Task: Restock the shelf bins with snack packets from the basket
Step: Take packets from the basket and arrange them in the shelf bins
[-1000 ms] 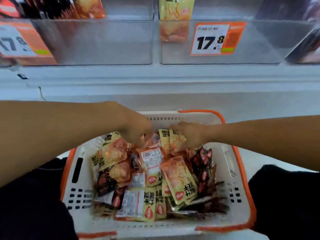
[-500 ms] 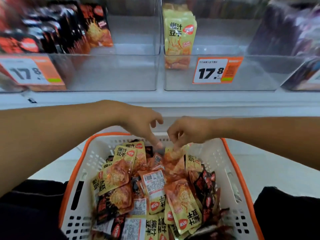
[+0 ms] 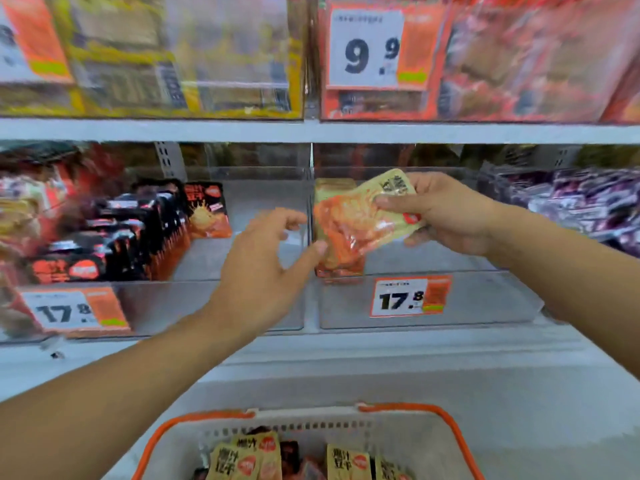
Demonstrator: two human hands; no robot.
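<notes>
Right hand (image 3: 446, 216) pinches yellow snack packet (image 3: 363, 216), long axis tilted, above clear bin (image 3: 485, 299) left front corner. Left hand (image 3: 263, 268) fingers spread, touching packet's lower end.

Orange-and-white price tag (image 3: 411, 296) reading 17.8 was fixed to the front wall of the lower shelf's middle-right compartment. A second 17.8 tag (image 3: 74, 311) sat at the lower shelf's left end. On the upper shelf, a 9.9 tag (image 3: 379, 46) hung at the centre-right; a further tag (image 3: 33, 39) at the upper left edge was blurred, figures unreadable. Grey shelf rail (image 3: 318, 131) ran the full width between the two tiers. Perforated grey upright (image 3: 168, 161) stood behind the lower tier, left of centre.
</notes>
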